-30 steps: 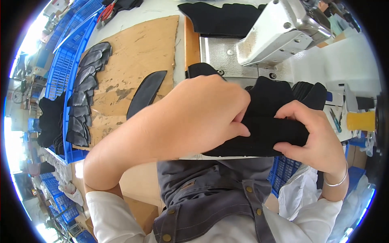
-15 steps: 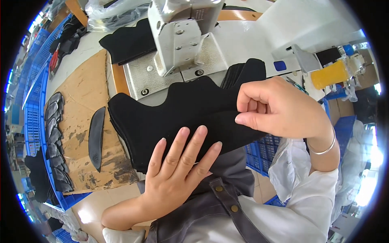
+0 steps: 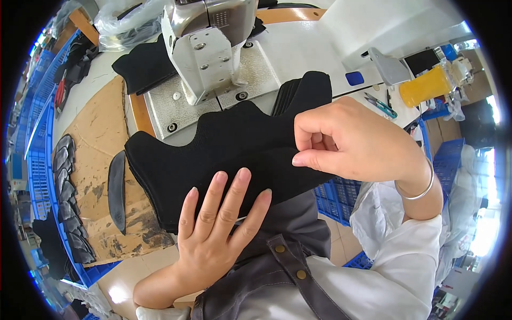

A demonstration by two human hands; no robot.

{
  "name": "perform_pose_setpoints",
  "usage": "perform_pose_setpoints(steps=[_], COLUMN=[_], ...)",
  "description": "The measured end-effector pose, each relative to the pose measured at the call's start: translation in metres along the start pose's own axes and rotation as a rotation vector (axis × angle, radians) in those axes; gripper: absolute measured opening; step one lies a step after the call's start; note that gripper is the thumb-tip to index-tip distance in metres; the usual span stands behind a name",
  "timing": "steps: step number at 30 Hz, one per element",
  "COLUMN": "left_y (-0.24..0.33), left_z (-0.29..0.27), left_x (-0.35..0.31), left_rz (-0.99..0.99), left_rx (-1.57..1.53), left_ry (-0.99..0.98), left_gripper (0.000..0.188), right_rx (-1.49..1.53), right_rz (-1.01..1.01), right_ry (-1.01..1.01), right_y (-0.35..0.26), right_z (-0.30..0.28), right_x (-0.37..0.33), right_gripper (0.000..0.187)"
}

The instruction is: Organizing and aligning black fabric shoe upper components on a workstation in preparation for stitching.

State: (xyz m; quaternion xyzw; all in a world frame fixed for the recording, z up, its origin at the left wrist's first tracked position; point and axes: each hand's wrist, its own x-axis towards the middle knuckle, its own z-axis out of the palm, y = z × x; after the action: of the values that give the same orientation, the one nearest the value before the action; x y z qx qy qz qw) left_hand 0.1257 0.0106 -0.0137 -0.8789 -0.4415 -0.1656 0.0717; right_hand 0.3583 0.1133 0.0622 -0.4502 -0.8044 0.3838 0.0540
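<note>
A stack of black fabric pieces (image 3: 170,176) with a wavy, scalloped edge lies in front of me, its layered edges showing at the left side. My left hand (image 3: 210,229) rests flat on the near part of the stack, fingers spread. Over the right part of the stack is my right hand (image 3: 360,144), its fingers curled and the thumb drawn in close to them; whatever may be between them is hidden. Just beyond the stack stands the metal head of a sewing machine (image 3: 205,61) above its textured metal plate (image 3: 160,109).
Left, a brown cardboard sheet (image 3: 98,128) carries a dark curved piece (image 3: 116,192) and an overlapping row of dark pieces (image 3: 66,197), beside a blue crate (image 3: 40,170). More black pieces (image 3: 144,66) lie behind the machine. Right are snips (image 3: 381,106) and a yellow thread cone (image 3: 424,87).
The machine, table and fabric stack have shifted left in the view. Both hands moved left along with the stack, keeping nearly the same poses.
</note>
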Motion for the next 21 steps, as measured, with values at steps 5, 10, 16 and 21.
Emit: perform_pose_setpoints(steps=[5, 10, 16, 21], left_y=[0.001, 0.001, -0.004, -0.007], left_z=[-0.002, 0.0, -0.017, -0.024], left_x=[0.001, 0.005, 0.027, 0.018], left_rz=[-0.006, 0.019, -0.002, -0.105], left_rx=[-0.004, -0.005, -0.126, -0.006], left_ry=[-0.005, 0.022, -0.028, -0.111], left_gripper=[0.04, 0.038, 0.063, 0.089], right_rx=[-0.034, -0.256, -0.66, -0.763], right_rz=[-0.059, -0.033, -0.107, -0.387], right_ry=[0.052, 0.137, 0.324, 0.209], right_y=[0.001, -0.005, -0.03, -0.013], right_z=[0.002, 0.009, 0.026, 0.047], right_x=[-0.004, -0.013, -0.017, -0.017], right_gripper=[0.022, 0.022, 0.059, 0.074])
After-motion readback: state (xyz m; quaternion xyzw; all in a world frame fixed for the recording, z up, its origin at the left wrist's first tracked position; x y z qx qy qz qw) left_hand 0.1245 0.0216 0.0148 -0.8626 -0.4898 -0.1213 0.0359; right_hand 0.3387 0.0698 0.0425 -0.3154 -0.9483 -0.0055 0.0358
